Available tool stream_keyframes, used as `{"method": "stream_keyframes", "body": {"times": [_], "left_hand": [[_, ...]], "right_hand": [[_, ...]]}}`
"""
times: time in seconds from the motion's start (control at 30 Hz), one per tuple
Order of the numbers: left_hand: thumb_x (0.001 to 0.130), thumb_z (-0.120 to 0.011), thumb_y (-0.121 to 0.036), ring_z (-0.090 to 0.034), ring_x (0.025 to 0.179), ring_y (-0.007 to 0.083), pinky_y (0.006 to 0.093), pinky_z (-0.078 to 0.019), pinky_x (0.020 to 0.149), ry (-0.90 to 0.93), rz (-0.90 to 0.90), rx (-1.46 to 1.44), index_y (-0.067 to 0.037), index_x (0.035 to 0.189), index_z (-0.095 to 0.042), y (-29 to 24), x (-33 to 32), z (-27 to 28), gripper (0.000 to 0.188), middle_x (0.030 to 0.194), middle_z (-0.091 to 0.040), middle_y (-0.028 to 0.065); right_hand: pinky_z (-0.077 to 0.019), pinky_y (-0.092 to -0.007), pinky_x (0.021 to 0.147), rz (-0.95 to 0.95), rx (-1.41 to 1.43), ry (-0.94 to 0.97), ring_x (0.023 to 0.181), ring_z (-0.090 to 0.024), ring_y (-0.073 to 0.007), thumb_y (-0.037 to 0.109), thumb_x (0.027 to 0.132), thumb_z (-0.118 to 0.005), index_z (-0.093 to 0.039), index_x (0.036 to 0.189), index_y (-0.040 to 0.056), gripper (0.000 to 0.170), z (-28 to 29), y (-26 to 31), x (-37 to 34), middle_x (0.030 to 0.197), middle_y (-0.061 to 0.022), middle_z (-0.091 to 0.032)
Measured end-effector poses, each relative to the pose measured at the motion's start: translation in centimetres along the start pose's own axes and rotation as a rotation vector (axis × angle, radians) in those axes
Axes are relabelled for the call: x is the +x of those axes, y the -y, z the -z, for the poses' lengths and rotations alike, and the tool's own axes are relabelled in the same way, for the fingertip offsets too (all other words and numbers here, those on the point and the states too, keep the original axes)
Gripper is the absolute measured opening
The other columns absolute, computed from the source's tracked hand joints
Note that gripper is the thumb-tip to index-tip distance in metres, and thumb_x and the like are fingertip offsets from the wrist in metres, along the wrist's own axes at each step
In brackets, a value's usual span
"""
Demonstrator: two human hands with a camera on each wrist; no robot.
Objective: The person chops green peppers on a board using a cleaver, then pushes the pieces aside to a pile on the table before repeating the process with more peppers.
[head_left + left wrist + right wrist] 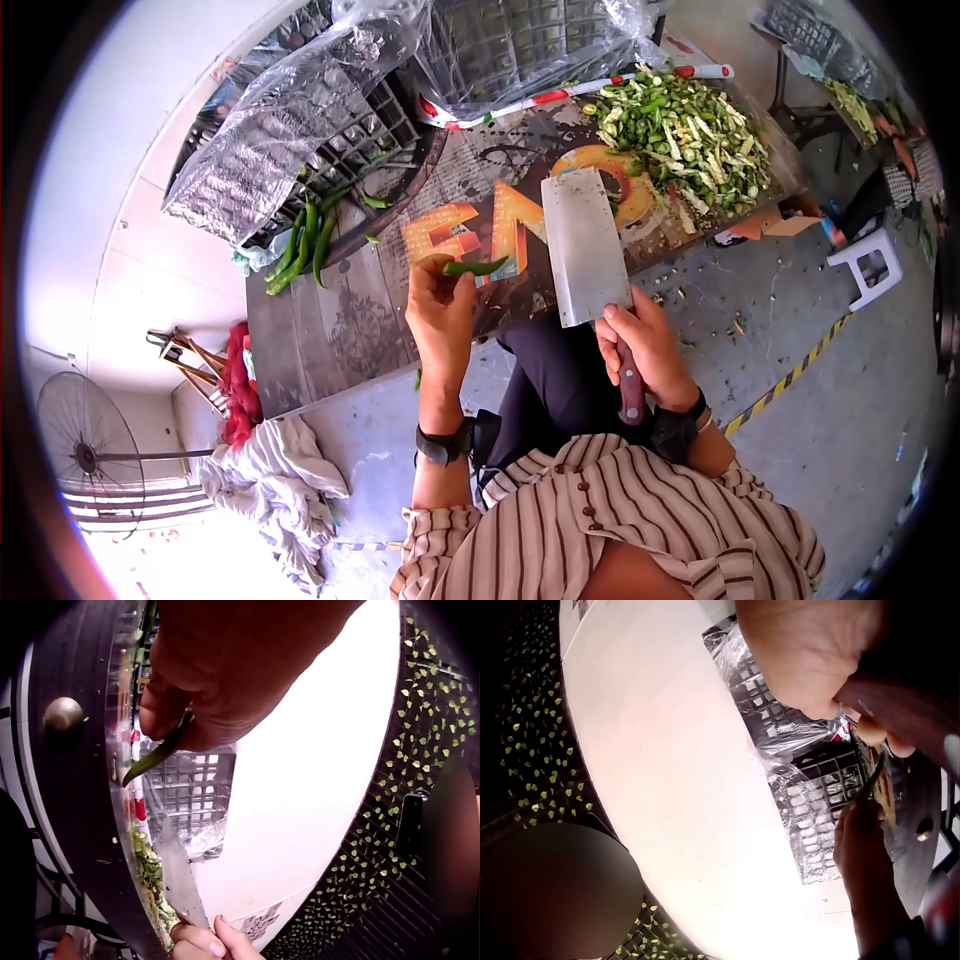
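Between thumb and fingers my left hand [441, 315] pinches a green chili pepper [476, 267], its tip pointing right above the table. In the left wrist view the same chili pepper [157, 759] juts out below the fingers. My right hand [648, 345] grips a cleaver [585, 245] by its dark wooden handle [631, 388], the broad blade pointing away from me. In the right wrist view the handle [900, 712] runs under the palm. Several whole green chilies [296, 250] lie at the table's left, and a heap of chopped chilies [685, 140] covers its far right.
The dark table [335, 335] carries large orange letters. Black plastic crates [350, 140] wrapped in clear film stand along its back. A white stool [868, 268] is on the floor at right, a fan [88, 458] at far left, and grey-white cloth [275, 480] hangs near the left corner.
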State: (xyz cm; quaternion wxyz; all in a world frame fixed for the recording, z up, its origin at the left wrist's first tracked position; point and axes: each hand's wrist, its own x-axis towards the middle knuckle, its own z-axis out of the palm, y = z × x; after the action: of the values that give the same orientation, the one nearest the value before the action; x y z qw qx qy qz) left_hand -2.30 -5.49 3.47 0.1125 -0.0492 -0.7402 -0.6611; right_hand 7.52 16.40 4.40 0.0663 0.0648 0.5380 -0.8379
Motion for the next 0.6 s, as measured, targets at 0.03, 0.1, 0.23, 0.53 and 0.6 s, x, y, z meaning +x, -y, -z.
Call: {"method": "stream_keyframes", "body": {"times": [0.03,0.1,0.23,0.53,0.6], "left_hand": [[0.087,-0.061,0.004,-0.060,0.085,0.0093,0.0233,-0.0495,0.076,-0.005,0.003,0.000,0.003,0.113,-0.054,0.1,-0.3,0.3,0.027,0.095,-0.062,0.0040],[0.087,-0.063,0.001,-0.060,0.084,0.0093,0.0239,-0.0493,0.075,0.004,0.025,0.175,0.002,0.107,-0.058,0.3,-0.7,0.9,0.021,0.093,-0.063,0.0046],[0.083,-0.064,-0.001,-0.063,0.084,0.0152,0.0282,-0.0506,0.076,-0.004,0.058,0.366,0.000,0.101,-0.061,0.2,-1.1,1.6,0.018,0.093,-0.066,0.0078],[0.077,-0.068,-0.006,-0.058,0.098,0.0287,0.0383,-0.0433,0.087,0.035,-0.396,0.788,-0.009,0.111,-0.070,0.3,-1.1,0.8,0.034,0.104,-0.066,0.0064],[0.078,-0.068,-0.005,-0.058,0.095,0.0290,0.0383,-0.0443,0.084,0.062,-0.403,0.818,-0.009,0.107,-0.071,0.6,-0.9,0.6,0.030,0.102,-0.065,0.0069]], "right_hand": [[-0.0462,-0.0259,0.040,0.001,-0.012,0.003,0.049,-0.051,-0.0099,0.019,0.100,-0.048,-0.047,0.104,0.0024,0.017,0.0,-0.1,0.0,0.073,-0.0008,-0.046],[-0.0461,-0.0260,0.040,0.001,-0.029,0.012,0.049,-0.051,-0.0099,0.019,0.100,-0.048,-0.046,0.104,0.0024,0.017,-0.2,0.0,0.2,0.072,-0.0007,-0.046],[-0.0453,-0.0257,0.040,-0.010,-0.042,0.006,0.049,-0.051,-0.0098,0.019,0.100,-0.049,-0.046,0.103,0.0024,0.017,-0.4,-0.1,0.1,0.072,-0.0009,-0.046],[-0.0454,-0.0253,0.040,-0.032,-0.044,-0.023,0.050,-0.051,-0.0097,0.021,0.100,-0.051,-0.046,0.105,0.0029,0.019,-0.8,0.0,0.0,0.072,-0.0009,-0.045],[-0.0455,-0.0253,0.040,-0.031,-0.050,-0.020,0.050,-0.051,-0.0098,0.021,0.100,-0.051,-0.046,0.106,0.0031,0.019,-0.9,0.1,0.0,0.073,-0.0010,-0.046]]}}
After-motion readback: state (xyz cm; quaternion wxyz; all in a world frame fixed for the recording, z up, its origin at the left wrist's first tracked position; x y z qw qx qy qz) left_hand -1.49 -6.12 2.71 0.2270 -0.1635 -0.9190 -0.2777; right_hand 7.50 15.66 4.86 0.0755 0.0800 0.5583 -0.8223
